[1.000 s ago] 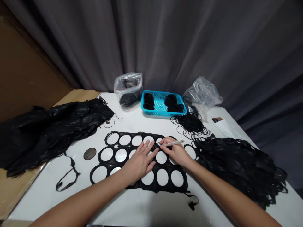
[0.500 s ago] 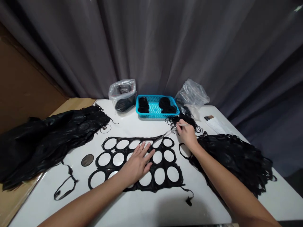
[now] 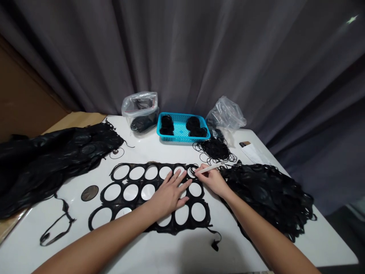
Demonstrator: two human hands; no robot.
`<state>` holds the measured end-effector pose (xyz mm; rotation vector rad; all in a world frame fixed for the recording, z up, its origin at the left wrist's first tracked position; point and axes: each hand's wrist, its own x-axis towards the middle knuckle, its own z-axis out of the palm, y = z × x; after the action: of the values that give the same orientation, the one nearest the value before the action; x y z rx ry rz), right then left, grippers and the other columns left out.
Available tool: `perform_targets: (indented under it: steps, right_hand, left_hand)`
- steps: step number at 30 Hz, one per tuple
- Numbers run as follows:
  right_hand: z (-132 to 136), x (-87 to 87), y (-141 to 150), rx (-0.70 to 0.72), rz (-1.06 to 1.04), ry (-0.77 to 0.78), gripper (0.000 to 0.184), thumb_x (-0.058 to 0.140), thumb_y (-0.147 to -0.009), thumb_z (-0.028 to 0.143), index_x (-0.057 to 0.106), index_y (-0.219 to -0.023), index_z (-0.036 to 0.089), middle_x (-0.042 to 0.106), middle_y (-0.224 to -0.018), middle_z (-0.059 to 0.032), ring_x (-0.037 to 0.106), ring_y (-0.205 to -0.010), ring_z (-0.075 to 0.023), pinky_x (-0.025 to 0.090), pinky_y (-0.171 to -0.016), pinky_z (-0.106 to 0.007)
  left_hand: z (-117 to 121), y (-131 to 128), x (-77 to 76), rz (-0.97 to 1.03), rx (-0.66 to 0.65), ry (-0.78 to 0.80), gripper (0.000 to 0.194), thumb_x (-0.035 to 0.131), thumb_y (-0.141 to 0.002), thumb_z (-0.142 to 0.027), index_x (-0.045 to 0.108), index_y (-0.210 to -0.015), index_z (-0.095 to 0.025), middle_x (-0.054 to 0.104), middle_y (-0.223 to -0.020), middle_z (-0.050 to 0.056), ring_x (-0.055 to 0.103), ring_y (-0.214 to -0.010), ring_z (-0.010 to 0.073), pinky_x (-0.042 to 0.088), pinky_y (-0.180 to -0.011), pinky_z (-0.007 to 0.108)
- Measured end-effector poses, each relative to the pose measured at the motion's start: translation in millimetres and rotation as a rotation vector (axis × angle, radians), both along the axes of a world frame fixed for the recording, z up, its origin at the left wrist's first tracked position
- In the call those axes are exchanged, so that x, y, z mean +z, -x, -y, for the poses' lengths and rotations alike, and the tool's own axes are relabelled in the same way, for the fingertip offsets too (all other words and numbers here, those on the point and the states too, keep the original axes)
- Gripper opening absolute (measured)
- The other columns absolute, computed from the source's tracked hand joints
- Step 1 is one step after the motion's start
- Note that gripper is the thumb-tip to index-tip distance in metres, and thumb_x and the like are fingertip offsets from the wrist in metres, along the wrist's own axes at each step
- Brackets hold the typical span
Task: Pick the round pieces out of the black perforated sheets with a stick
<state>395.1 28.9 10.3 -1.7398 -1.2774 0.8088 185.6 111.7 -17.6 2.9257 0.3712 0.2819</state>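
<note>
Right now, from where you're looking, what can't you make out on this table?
Head view:
Some holes in the perforated black sheet, hidden beneath the left hand and left forearm.
Tip of the slim white tool, too small beside the right hand.
Left end of the glossy black heap, cut off by the left edge.
Rest of the dark-and-tan object, seemingly under the paper-like white sheet.

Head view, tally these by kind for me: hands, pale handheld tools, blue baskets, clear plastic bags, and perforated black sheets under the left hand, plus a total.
Hands: 2 (left hand, right hand)
Pale tool: 1
Blue basket: 1
Clear plastic bags: 2 (left bag, right bag)
Perforated black sheet: 1
Total: 7
</note>
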Motion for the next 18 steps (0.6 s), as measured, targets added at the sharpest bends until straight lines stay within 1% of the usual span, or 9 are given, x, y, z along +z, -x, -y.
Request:
perform_targets:
  steps: [4,8,11,14,16,18]
  right_hand:
    - [0.6,0.7,-4.3,0.061,-0.036,0.026,0.016,0.059,-0.087,0.035,0.060,-0.083,0.020,0.068,-0.087,-0.0025,0.061,-0.081,-0.0188,0.044,-0.074,-0.029]
    - [2.2,0.8,-1.9,0.082,-0.046,0.033,0.013,0.058,-0.087,0.033,0.061,-0.084,0.020,0.068,-0.090,-0.0023,0.061,-0.084,-0.0191,0.044,-0.078,-0.030]
    - [2.7,0.3,0.3,0.079,0.002,0.026,0.010,0.058,-0.088,0.029,0.060,-0.084,0.021,0.068,-0.093,-0.0025,0.061,-0.088,-0.0199,0.044,-0.082,-0.031]
    - [2.8,-0.6,1.3,0.082,0.046,0.008,0.009,0.057,-0.088,0.027,0.059,-0.081,0.022,0.068,-0.094,-0.0028,0.061,-0.091,-0.0204,0.043,-0.086,-0.033]
    - [2.8,-1.3,1.8,0.083,0.057,-0.003,0.010,0.056,-0.089,0.026,0.059,-0.081,0.022,0.067,-0.092,-0.0027,0.061,-0.091,-0.0203,0.043,-0.086,-0.033]
    - [2.4,-2.0,2.1,0.078,0.067,-0.007,0.010,0.056,-0.089,0.026,0.059,-0.081,0.022,0.067,-0.092,-0.0027,0.061,-0.090,-0.0200,0.043,-0.086,-0.033]
  left_hand:
    - [2.2,3.7,-0.8,-0.023,0.022,-0.001,0.061,0.058,-0.095,-0.044,0.038,-0.151,-0.028,0.027,-0.162,0.010,0.020,-0.150,0.0365,0.022,-0.118,0.057]
    - [4.6,5.2,1.3,-0.005,0.017,-0.011,0.068,0.057,-0.094,-0.052,0.032,-0.153,-0.030,0.019,-0.164,0.011,0.016,-0.151,0.0368,0.019,-0.118,0.057]
    - [5.4,5.9,2.6,0.002,0.013,-0.018,0.075,0.056,-0.094,-0.056,0.026,-0.156,-0.025,0.019,-0.164,0.012,0.015,-0.151,0.0354,0.017,-0.119,0.056]
    - [5.4,6.3,3.9,-0.016,0.012,-0.018,0.073,0.055,-0.094,-0.056,0.032,-0.153,-0.020,0.024,-0.162,0.013,0.014,-0.151,0.0351,0.016,-0.120,0.055]
    - [5.1,6.1,4.3,-0.034,0.012,-0.011,0.070,0.057,-0.093,-0.055,0.036,-0.151,-0.021,0.024,-0.163,0.013,0.015,-0.151,0.0361,0.017,-0.119,0.056]
    - [4.9,5.7,4.5,-0.047,0.014,-0.002,0.071,0.058,-0.092,-0.054,0.036,-0.152,-0.023,0.022,-0.163,0.012,0.015,-0.151,0.0370,0.019,-0.119,0.057]
